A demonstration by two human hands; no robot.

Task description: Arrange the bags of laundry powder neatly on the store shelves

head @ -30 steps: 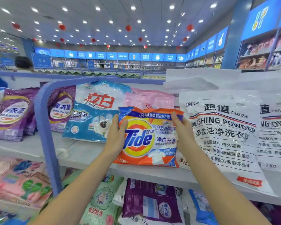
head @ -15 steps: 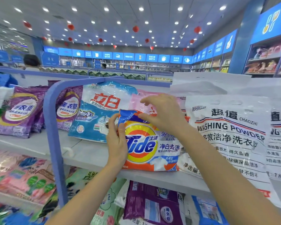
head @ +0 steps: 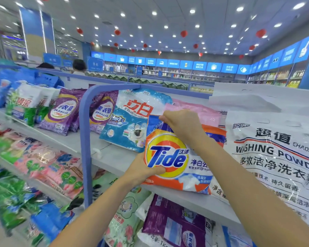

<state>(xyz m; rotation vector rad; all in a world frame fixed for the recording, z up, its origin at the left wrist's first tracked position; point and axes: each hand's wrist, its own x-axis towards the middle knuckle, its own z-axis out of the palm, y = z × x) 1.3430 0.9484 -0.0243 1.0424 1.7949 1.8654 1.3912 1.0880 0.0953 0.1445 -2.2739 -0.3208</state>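
Left hand grips the lower left edge of the Tide bag, thumb laid across the front over the yellow ring and fingers hidden behind. Just up and left of it a blue bag leans back on the shelf, and its right edge is tucked behind the Tide bag.

The Tide bag sits at the front of the shelf, its base near the lip and dropping a little to the right. Its top tips away from the person towards a pink bag behind it. From base to top it runs up and back, so it stands nearly upright but skewed, not square to the shelf edge.

Right hand reaches over from the right and pinches the bag's top left corner, with the forearm crossing the upper right of the print. Both hands therefore hold the bag's left side, one low and one high, and the right side is free. That side touches or overlaps the big white bag next to it; I cannot tell which.

The coming move likely depends on that skew. The top needs to go back and the base needs levelling along the lip, so the bag fills the gap between the blue and white bags. The left hand is nearer the base and suits the levelling, while the right hand steers the top.
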